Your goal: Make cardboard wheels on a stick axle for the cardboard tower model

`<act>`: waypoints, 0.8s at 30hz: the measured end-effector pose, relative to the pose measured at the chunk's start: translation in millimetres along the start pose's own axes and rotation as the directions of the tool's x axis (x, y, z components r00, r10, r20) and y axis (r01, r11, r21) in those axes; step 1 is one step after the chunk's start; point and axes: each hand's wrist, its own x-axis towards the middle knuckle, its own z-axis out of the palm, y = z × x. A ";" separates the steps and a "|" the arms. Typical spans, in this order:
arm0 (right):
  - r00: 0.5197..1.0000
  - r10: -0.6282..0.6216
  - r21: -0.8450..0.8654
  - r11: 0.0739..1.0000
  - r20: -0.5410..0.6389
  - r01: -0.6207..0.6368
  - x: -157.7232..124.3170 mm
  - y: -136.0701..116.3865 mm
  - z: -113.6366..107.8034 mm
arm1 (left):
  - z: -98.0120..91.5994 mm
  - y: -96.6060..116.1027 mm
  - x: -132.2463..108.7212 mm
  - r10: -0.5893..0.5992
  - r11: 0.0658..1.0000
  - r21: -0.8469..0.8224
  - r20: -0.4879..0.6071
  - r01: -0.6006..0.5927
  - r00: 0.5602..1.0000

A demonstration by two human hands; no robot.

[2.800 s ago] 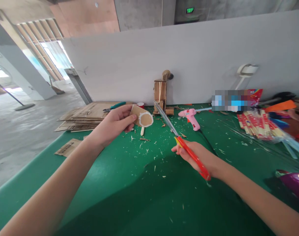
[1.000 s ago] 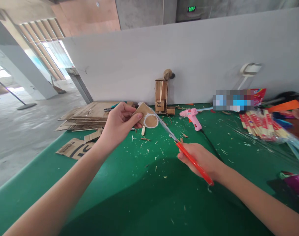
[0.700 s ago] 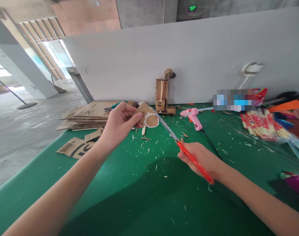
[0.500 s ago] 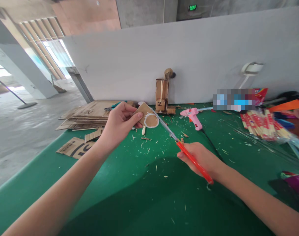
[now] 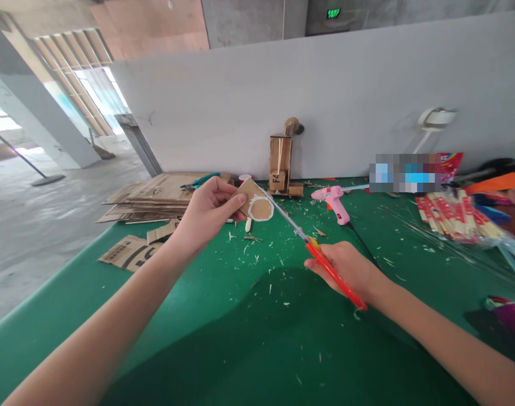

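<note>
My left hand (image 5: 206, 214) pinches a small cardboard piece (image 5: 254, 201) with a white-edged round disc on it, held above the green table (image 5: 240, 327). My right hand (image 5: 350, 269) grips red-handled scissors (image 5: 320, 254). Their long blades point up and left and meet the cardboard piece at its upper right edge. Cardboard crumbs and splinters lie scattered on the table under both hands.
A stack of cardboard sheets (image 5: 155, 194) with teal pliers (image 5: 200, 181) lies at the back left. A small cardboard tower (image 5: 280, 166) stands against the grey partition. A pink glue gun (image 5: 333, 200), packed sticks (image 5: 456, 217) and a purple object (image 5: 511, 316) lie to the right.
The scissors came in from the right until the blades reached the cardboard piece. My left hand tilted the piece a little. My right hand has since shifted slightly up.
</note>
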 end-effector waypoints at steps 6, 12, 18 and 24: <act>1.000 -0.006 0.000 1.000 -0.020 0.006 -0.1 -0.9 -0.1 | -5.9 -4.5 3.4 0.008 0.998 -0.061 -0.016 -0.009 1.000; 0.992 0.123 0.126 0.985 -0.024 -0.119 -0.4 0.9 1.6 | -8.9 -11.9 8.6 -0.037 0.978 -0.208 -0.093 0.017 0.995; 0.994 0.069 0.204 0.975 0.083 -0.085 -3.6 1.0 -6.1 | -7.9 -10.0 7.9 -0.176 0.905 -0.403 -0.059 0.138 0.983; 0.987 0.031 0.274 0.959 0.160 -0.074 -4.8 4.1 -12.0 | -8.7 -7.0 8.3 -0.147 0.923 -0.376 -0.141 0.084 0.979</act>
